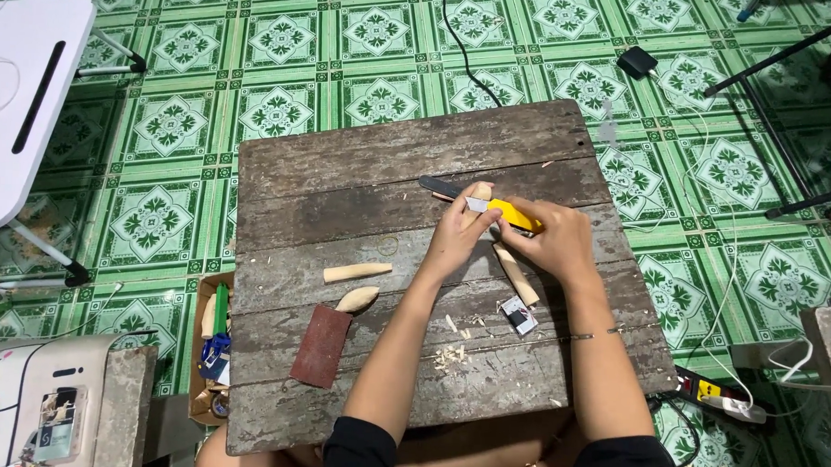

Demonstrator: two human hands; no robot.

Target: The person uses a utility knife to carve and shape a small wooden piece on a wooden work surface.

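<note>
Right grip (549, 236) holds yellow knife (513, 215); left grip (462, 230) holds wood piece (480, 193).

Small box (519, 315) on bench; carton (211, 351) beside

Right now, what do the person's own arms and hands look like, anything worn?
Both forearms are bare. Black short sleeves end near the elbows. The right wrist carries a thin metal bracelet. No gloves on the left hand or right hand; no rings visible on the fingers.
</note>
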